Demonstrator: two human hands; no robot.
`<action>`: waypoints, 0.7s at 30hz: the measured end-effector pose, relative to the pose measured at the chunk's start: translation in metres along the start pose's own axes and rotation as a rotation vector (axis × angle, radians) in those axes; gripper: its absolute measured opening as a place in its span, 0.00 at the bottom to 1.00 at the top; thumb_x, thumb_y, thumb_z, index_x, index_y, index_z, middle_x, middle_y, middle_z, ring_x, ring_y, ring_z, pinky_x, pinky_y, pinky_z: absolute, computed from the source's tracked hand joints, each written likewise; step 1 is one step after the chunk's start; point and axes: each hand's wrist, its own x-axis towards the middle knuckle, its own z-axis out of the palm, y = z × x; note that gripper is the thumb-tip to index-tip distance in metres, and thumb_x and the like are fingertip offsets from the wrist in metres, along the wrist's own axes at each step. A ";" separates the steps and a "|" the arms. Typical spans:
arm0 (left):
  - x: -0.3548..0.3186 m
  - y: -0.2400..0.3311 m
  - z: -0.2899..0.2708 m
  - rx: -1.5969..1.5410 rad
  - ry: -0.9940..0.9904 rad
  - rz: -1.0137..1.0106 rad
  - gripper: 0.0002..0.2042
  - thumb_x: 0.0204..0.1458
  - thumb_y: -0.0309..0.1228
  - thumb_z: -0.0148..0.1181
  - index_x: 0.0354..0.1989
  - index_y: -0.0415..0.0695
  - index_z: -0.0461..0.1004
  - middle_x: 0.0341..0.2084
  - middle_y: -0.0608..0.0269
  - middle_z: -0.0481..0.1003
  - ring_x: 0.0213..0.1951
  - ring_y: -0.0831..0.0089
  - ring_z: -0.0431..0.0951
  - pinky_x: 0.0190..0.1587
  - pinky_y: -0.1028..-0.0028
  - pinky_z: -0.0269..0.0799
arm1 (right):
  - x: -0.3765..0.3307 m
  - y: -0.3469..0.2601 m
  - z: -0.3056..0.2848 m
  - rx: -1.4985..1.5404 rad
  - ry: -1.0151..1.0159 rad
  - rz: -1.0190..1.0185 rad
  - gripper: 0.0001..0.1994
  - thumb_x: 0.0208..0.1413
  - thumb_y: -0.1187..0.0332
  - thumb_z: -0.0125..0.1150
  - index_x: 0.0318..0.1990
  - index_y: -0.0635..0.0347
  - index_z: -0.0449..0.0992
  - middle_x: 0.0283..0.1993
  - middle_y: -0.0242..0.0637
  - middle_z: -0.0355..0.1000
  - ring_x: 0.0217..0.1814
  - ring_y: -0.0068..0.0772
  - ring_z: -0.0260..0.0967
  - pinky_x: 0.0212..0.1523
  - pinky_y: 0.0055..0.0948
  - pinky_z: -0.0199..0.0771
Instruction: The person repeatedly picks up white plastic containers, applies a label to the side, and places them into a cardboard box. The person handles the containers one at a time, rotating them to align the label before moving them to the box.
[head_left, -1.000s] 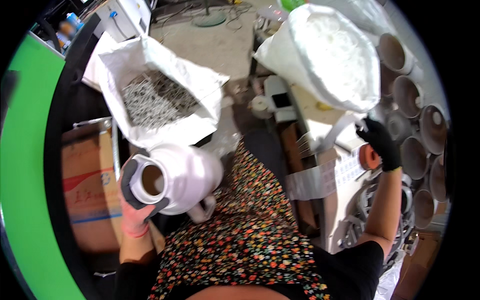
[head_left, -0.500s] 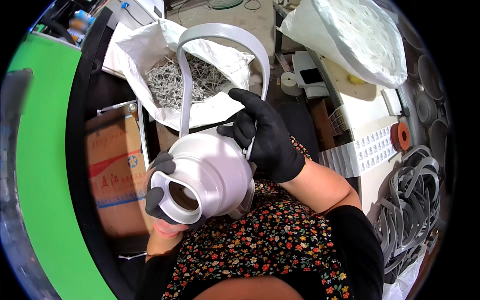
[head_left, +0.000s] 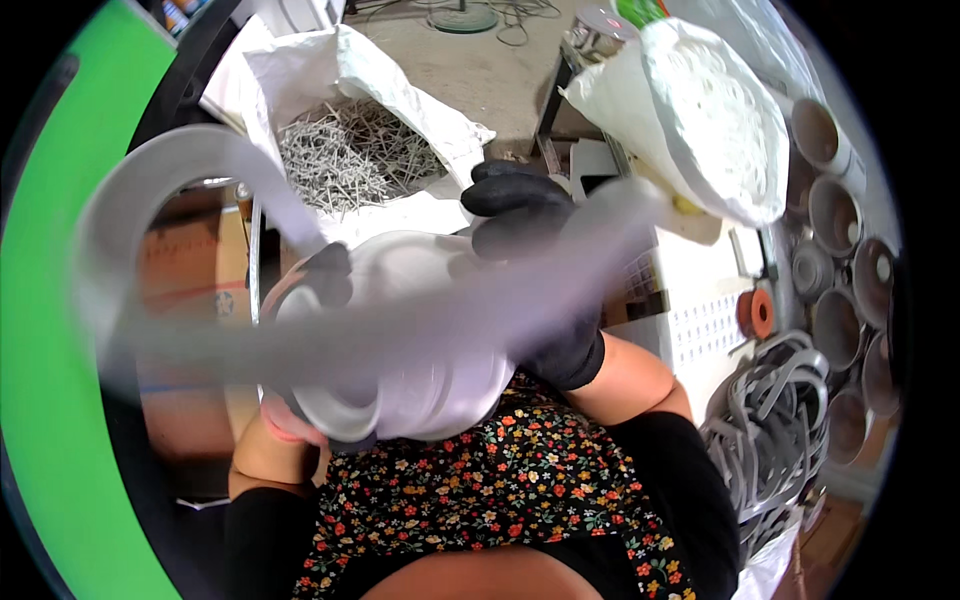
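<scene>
A light grey plastic vessel (head_left: 440, 400) with a rounded, ridged body lies tilted in front of my chest. My left hand (head_left: 332, 275), in a black glove, grips its left side, with part of the hand behind the body. A wide grey strap handle (head_left: 200, 350) loops out to the left and sweeps across the vessel, smeared by motion. My right hand (head_left: 520, 205), also black-gloved, is at the vessel's far right side. Its upper fingers are stretched out and apart; the strap's right end crosses in front of its palm, and the thumb is hidden.
A white sack (head_left: 410, 110) of small grey pins stands ahead. At right, another white sack (head_left: 715, 120) holds pale rings; below are a label sheet (head_left: 700, 325), a brown roll (head_left: 756, 313) and a heap of grey strap handles (head_left: 770, 420). Several grey vessels (head_left: 838, 330) line the far right.
The strap handle has swung from upright over the vessel down to the left and across its front. My right fingers have straightened from their curl by the handle's end. The view has shifted.
</scene>
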 end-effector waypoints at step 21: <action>0.076 -0.047 0.009 -0.415 -0.016 -0.326 0.11 0.57 0.28 0.58 0.46 0.37 0.74 0.42 0.63 0.76 0.44 0.78 0.76 0.48 0.77 0.71 | -0.007 0.017 -0.025 0.611 0.157 0.792 0.22 0.64 0.60 0.45 0.62 0.61 0.59 0.38 0.37 0.74 0.39 0.29 0.73 0.43 0.29 0.74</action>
